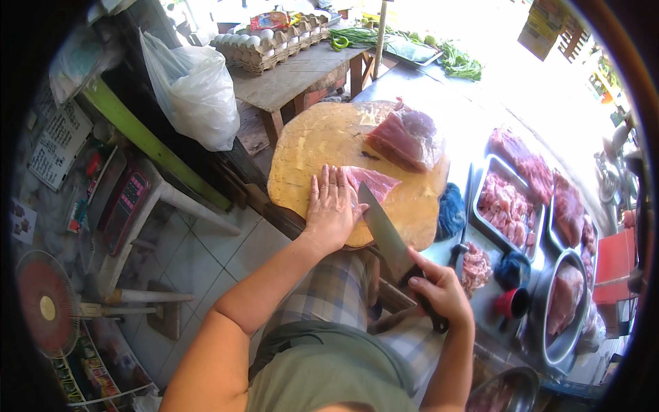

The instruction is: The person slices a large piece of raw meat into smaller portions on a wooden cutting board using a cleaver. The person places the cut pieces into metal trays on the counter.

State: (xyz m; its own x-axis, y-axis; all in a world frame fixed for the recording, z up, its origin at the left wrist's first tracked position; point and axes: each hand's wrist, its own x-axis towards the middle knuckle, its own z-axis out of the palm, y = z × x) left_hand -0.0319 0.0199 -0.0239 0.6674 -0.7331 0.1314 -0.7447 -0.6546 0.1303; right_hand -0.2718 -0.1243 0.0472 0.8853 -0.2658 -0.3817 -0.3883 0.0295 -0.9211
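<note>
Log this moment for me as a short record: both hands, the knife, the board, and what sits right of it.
Left hand: laid flat at the left end of the smaller meat piece
Right hand: gripping the knife
Knife tip: beside that piece; contact unclear
Chopping board: also bears a larger meat chunk
Right of board: blue bundle, tray of cut meat, metal bowl holding meat

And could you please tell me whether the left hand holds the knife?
No, the right hand grips the black-handled knife, while the left hand lies flat.
</note>
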